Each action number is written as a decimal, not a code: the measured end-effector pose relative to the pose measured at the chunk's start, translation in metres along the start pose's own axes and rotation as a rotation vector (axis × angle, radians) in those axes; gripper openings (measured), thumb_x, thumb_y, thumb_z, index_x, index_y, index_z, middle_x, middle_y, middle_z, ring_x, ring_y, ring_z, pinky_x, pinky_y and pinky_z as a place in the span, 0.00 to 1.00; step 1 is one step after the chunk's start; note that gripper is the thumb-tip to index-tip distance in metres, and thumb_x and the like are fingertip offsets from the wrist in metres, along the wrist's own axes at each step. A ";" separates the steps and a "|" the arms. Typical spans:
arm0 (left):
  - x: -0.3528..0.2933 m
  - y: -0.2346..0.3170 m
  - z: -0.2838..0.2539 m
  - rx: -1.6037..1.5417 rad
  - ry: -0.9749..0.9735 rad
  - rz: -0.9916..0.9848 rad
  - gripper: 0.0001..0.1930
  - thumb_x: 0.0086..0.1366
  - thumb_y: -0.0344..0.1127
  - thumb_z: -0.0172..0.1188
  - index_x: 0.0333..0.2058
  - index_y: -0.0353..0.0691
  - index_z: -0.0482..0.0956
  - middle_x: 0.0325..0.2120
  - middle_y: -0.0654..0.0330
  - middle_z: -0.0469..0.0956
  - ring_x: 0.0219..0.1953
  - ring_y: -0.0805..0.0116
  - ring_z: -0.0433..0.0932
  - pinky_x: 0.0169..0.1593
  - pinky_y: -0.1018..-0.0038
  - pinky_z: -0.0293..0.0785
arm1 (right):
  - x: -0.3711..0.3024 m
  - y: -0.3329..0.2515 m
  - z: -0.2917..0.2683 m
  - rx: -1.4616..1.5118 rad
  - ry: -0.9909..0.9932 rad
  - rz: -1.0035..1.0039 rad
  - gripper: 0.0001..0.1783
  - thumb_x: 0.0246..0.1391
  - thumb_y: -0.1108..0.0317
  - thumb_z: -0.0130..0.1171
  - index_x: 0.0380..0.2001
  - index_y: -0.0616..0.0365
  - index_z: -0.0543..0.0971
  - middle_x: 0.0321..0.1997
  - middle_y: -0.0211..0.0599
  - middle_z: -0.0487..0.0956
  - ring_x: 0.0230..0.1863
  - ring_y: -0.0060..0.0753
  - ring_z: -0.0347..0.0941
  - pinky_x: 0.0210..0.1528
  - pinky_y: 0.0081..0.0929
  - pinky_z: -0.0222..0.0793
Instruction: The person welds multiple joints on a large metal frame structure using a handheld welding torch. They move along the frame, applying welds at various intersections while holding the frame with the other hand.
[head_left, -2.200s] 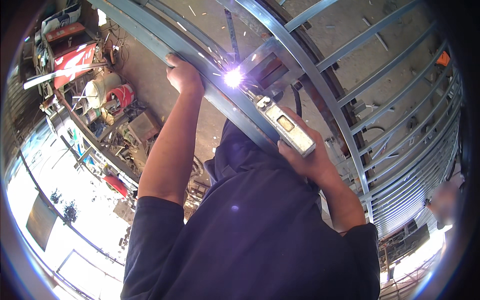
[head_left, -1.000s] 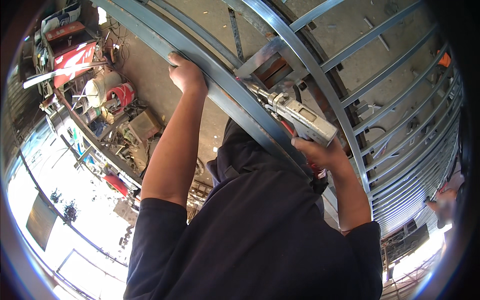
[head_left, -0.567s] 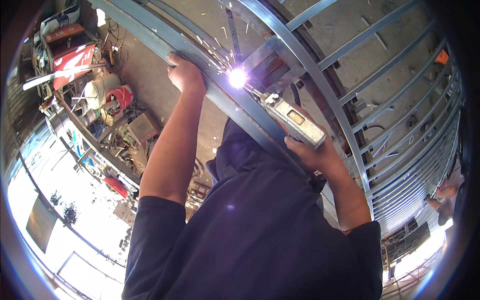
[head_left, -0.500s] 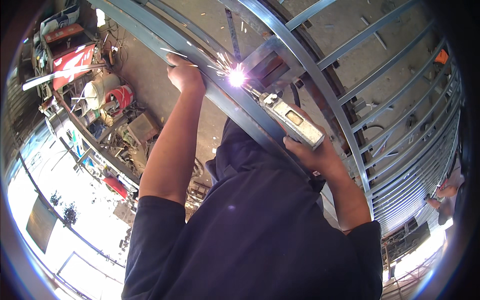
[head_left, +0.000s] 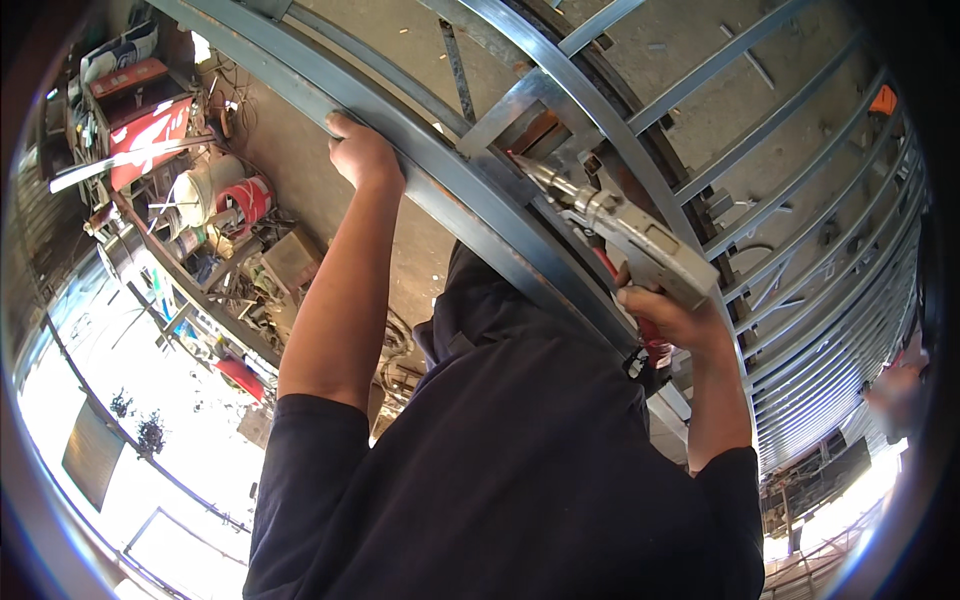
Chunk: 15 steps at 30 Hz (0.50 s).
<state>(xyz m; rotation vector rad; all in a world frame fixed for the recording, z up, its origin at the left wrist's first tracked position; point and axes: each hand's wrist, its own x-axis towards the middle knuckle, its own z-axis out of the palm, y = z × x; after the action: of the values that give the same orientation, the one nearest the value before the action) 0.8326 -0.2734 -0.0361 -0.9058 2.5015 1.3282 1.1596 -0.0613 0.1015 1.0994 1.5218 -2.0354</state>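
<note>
My left hand (head_left: pixel 362 155) grips a long grey steel bar (head_left: pixel 440 180) of a metal frame, fingers wrapped over its edge. My right hand (head_left: pixel 672 318) holds a grey welding gun (head_left: pixel 640 240) by its red-trimmed handle. The gun's thin nozzle (head_left: pixel 535 172) points up and left at the joint where a short cross piece (head_left: pixel 505 108) meets the bar. No arc or sparks show at the tip. My dark shirt fills the lower middle of the view.
Parallel steel bars (head_left: pixel 800 230) of the frame run across the right side over a concrete floor (head_left: pixel 400 30). At left stands a cluttered bench with a red-and-white bucket (head_left: pixel 245 200), a white container (head_left: pixel 200 190), boxes and red items. Another person's blurred hand (head_left: pixel 893 395) shows at far right.
The bright welding arc and sparks at the joint have gone out. The gun has drawn back slightly to the right. My left hand has stayed on the bar.
</note>
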 end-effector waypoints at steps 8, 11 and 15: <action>0.010 -0.008 0.002 0.002 0.007 0.020 0.37 0.79 0.61 0.41 0.62 0.26 0.74 0.55 0.40 0.81 0.54 0.46 0.81 0.58 0.57 0.78 | 0.035 0.005 0.027 0.014 -0.148 -0.043 0.38 0.58 0.71 0.67 0.72 0.59 0.69 0.45 0.27 0.82 0.46 0.19 0.77 0.52 0.25 0.75; 0.009 -0.011 0.001 -0.018 0.004 0.027 0.37 0.79 0.60 0.41 0.62 0.26 0.74 0.55 0.40 0.81 0.54 0.45 0.81 0.58 0.57 0.78 | 0.039 0.001 0.030 0.014 -0.162 -0.035 0.40 0.58 0.71 0.66 0.74 0.59 0.66 0.45 0.27 0.82 0.46 0.18 0.77 0.52 0.24 0.75; 0.008 -0.008 0.001 -0.002 0.006 0.017 0.37 0.80 0.60 0.41 0.62 0.27 0.74 0.55 0.40 0.81 0.54 0.45 0.81 0.58 0.57 0.78 | 0.042 0.003 0.032 0.024 -0.159 -0.045 0.40 0.58 0.71 0.66 0.74 0.59 0.66 0.45 0.26 0.81 0.46 0.18 0.76 0.52 0.23 0.75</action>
<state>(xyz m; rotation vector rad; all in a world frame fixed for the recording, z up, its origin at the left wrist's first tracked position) 0.8308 -0.2794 -0.0458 -0.8917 2.5187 1.3349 1.1238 -0.0852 0.0710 0.8961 1.4586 -2.1209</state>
